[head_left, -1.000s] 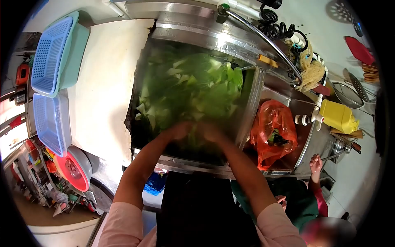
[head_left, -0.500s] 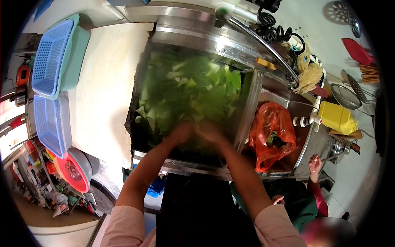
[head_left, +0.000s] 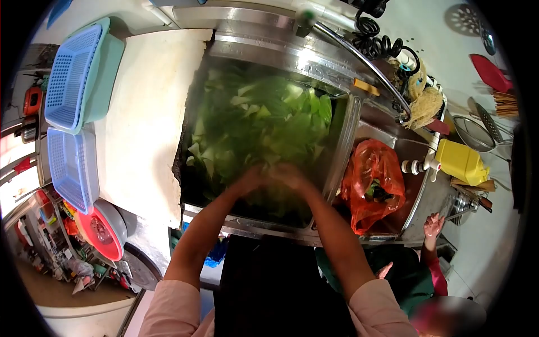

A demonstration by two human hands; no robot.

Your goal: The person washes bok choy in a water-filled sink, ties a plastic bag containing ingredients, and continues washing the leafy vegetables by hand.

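The left hand [head_left: 252, 180] and right hand [head_left: 289, 176] are close together, low among loose, leafy greens [head_left: 264, 121] in a smooth metal sink [head_left: 349, 132]. The greens spread beyond both hands, broad leaves mixed with pale, angular pieces. The fingers are blurred under cloudy water, so I cannot tell how far either hand is open or whether it grips any leaves. Right of the right hand slumps a thin, crinkled red bag [head_left: 375, 185]; left of the left hand lies a flat, ragged-edged pale board [head_left: 149, 123].
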